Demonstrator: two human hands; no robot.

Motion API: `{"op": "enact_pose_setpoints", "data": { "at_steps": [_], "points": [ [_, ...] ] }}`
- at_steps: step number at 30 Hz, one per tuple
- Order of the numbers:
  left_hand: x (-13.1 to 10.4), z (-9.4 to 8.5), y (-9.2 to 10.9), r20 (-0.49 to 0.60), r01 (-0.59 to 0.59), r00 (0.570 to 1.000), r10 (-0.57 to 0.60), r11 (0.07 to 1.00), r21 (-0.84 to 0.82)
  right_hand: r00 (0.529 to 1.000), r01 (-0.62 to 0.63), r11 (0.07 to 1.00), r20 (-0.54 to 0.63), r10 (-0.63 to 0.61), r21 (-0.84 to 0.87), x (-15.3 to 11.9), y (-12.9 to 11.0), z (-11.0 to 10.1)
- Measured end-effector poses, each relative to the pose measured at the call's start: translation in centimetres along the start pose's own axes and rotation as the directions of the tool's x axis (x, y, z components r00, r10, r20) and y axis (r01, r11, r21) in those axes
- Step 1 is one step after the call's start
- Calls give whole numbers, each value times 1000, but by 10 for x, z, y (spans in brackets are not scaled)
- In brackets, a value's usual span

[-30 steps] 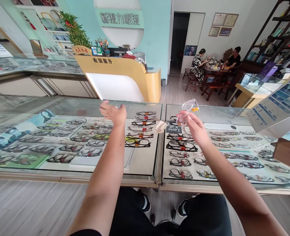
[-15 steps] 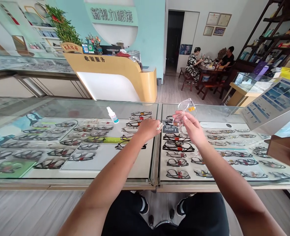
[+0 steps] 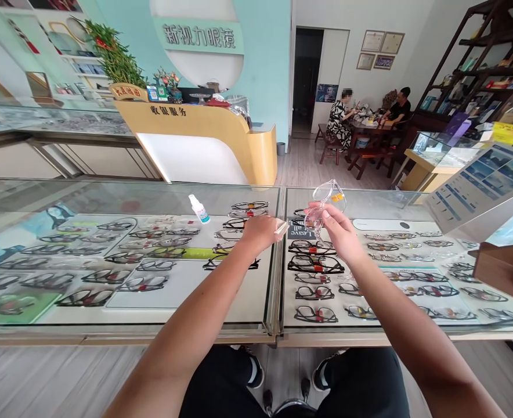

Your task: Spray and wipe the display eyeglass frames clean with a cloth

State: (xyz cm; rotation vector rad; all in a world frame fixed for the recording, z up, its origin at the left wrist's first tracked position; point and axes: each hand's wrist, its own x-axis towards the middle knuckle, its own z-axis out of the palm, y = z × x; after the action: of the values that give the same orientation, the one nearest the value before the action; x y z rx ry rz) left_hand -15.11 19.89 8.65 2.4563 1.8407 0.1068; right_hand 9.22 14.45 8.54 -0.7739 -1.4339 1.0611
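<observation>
Across the glass-topped bench (image 3: 173, 339) — two sections meeting at one seam (image 3: 276, 296) — display frames (image 3: 315, 265) lie under glass, too many to count surely. Over the bench are two hands: the left hand (image 3: 259, 233) beside its seam and the right hand (image 3: 340, 231) above its right section, whose grip pinches one pair of clear glasses (image 3: 326, 193), raised above the bench. That pair should prove light, fairly stiff but smooth, with lenses easily scratched — best held by rim or bridge, fingers off the lenses. One white bottle (image 3: 200, 210) sits on the bench's left section. One folded cloth (image 3: 281, 230), probably soft, is at the bench's seam, the left grip closed on it. One orange tag (image 3: 337, 197) marks the glasses.
</observation>
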Motion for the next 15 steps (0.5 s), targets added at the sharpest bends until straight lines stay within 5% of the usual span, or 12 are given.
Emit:
{"op": "enact_pose_setpoints", "data": {
  "at_steps": [4,8,12,15],
  "points": [
    [1,-3,-5,-100,31,994,-41,994,-101,1000,-1,1000,-14,1,11,0,-2,1],
    [4,-13,-15,-205,102,951,-233,857,-504,999,-8,1000,-33,9,10,0,-6,1],
    [9,-21,-20,-236,-34,891,-389,460,-887,1000,7,1000,-25,-7,-7,-2,-10,1],
    [10,-22,-17,-129,-94,912,-390,108,-990,1000,14,1000,-4,-14,2,-3,-12,2]
  ]
}}
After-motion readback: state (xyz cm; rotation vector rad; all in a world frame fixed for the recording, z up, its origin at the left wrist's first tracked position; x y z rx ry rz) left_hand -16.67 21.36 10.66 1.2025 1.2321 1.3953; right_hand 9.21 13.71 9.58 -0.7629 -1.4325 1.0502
